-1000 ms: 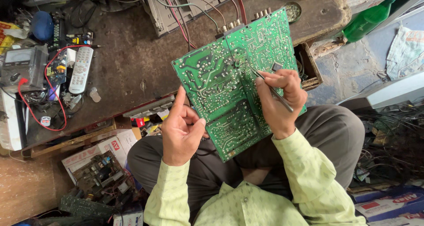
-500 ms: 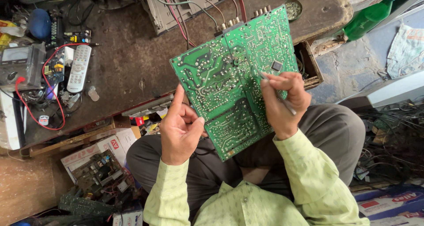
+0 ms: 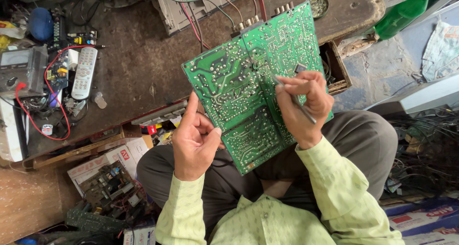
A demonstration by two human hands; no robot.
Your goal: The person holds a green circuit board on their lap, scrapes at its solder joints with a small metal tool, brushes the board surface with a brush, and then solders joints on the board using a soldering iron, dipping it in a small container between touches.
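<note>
Left hand (image 3: 193, 142) props the large green printed circuit board (image 3: 248, 87) (fingers closed on its edge); right hand (image 3: 303, 106) pinches a thin metal probe (image 3: 299, 101), tip just beyond the fingertips, checking solder joints.

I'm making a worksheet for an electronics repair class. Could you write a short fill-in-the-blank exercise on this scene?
1. The left hand steadies the large circuit board, whose colour is ____.
2. The right hand holds a thin metal tool with its tip against the board's ____ side.
3. On the workbench, the white remote control lies to the ____ of the board in the picture.
4. The person's sleeves are light ____.

Missing words: green; solder; left; green
</note>
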